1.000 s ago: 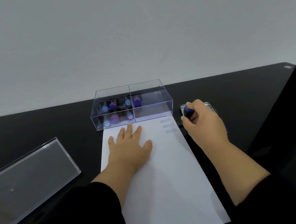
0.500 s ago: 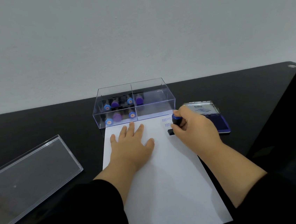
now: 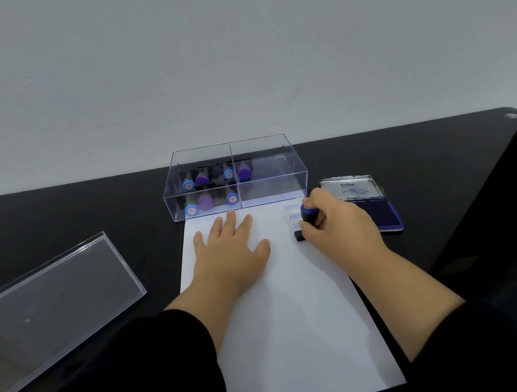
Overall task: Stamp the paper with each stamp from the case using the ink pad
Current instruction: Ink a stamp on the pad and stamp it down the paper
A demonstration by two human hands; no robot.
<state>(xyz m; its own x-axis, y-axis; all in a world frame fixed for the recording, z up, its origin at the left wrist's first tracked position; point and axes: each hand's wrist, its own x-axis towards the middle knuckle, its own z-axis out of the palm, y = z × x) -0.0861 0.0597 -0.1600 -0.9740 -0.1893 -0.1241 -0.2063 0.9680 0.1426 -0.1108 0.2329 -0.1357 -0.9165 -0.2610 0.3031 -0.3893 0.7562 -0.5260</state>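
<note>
A white sheet of paper (image 3: 283,321) lies on the black table. My left hand (image 3: 231,256) rests flat on its upper part, fingers spread. My right hand (image 3: 337,229) grips a blue-handled stamp (image 3: 308,214); its black base presses on the paper near the right edge, under three blue printed lines (image 3: 292,212). The clear case (image 3: 234,174) stands at the paper's far end with several blue and purple stamps in its left compartments. To the right of my right hand lies the open blue ink pad (image 3: 383,214).
The case's clear lid (image 3: 49,310) lies on the table at the left. A white wall rises behind the table's far edge. A dark object fills the right edge of the view.
My right hand carried the stamp from the ink pad leftward onto the paper and lowered it under the earlier prints. My left hand stayed flat on the sheet.
</note>
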